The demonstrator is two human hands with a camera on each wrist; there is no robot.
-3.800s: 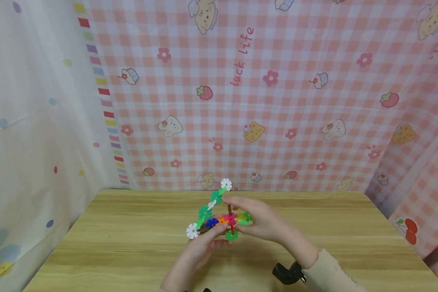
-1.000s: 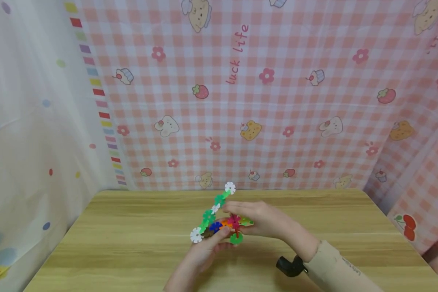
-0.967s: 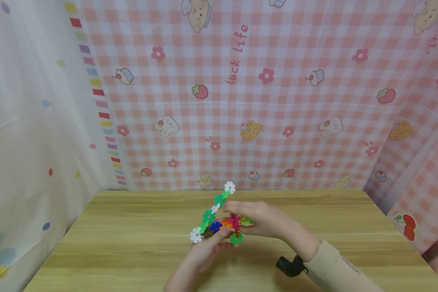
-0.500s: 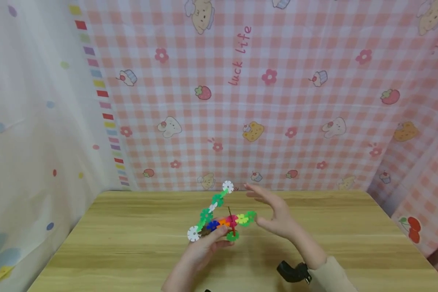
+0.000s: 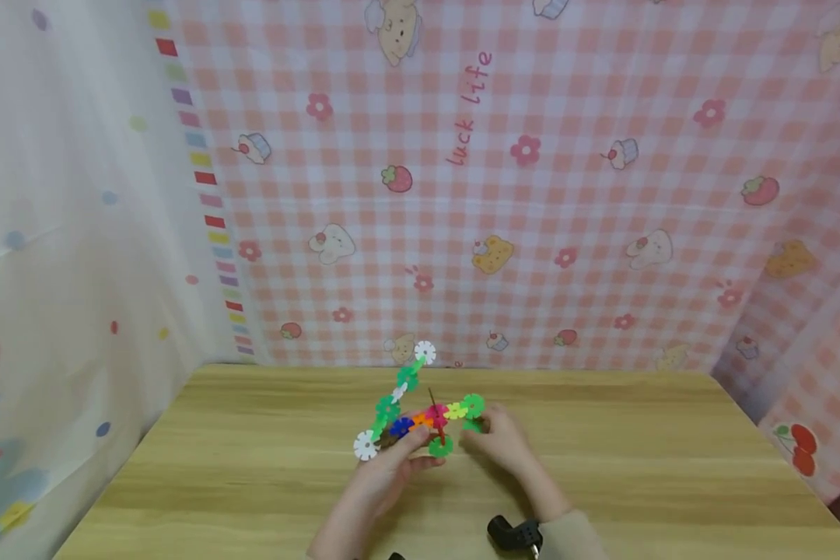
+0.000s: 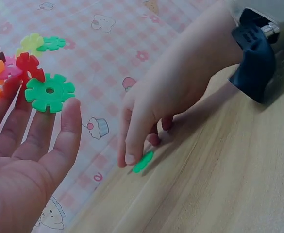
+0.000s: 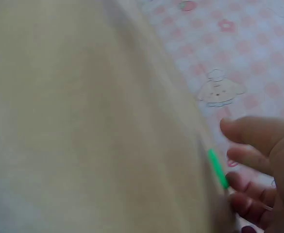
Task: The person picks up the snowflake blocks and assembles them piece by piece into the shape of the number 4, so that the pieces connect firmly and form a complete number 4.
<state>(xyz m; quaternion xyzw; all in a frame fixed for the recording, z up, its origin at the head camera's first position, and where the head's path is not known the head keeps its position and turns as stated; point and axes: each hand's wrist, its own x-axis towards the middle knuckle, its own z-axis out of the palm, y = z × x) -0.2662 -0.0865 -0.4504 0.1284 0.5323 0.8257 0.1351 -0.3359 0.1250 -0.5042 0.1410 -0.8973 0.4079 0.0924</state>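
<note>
A model of slotted plastic snowflake discs [image 5: 402, 427] stands clear above the table, with blue, orange, pink and green pieces. A chain of green and white discs rises on its left, and a thin dark piece sticks up from its middle. My left hand [image 5: 388, 467] grips the model from below, thumb on top. A loose green snowflake disc [image 6: 143, 161] lies low at the table surface. My right hand [image 5: 504, 443] reaches down at it, with the thumb tip right at its edge in the left wrist view. I cannot tell whether these fingers pinch it.
Under both hands spreads the wood-grain table [image 5: 238, 482]. A pink checked cloth [image 5: 567, 202] hangs behind its back edge, and a white dotted cloth [image 5: 98, 257] hangs on the left. A black strap [image 6: 256, 60] sits at my right wrist.
My right hand was on the model, then lifted off to the right with fingers spread. It is now down by the loose green disc. The left hand keeps its grip.
</note>
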